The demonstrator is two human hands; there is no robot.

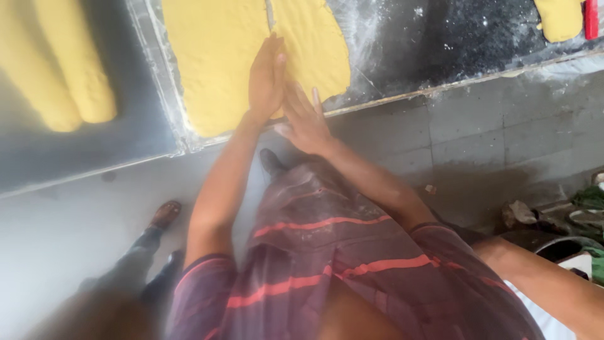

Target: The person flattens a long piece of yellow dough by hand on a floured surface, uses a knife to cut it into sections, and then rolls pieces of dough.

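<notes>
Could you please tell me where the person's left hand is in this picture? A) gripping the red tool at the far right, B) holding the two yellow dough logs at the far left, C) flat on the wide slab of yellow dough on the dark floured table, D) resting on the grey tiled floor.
C: the left hand lies palm down, fingers straight, on the wide slab of yellow dough on the dark floured table, with the right hand beside it.

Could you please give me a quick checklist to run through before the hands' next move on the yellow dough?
1. Left hand flat on the dough slab: ok.
2. Right hand at the slab's near edge: ok; contact cannot tell.
3. Cut between slab and second piece runs through: cannot tell.
4. Table floured: ok.
5. Rolls lie apart from the slab: ok.
6. Another person's arm away from the table: ok.
</notes>
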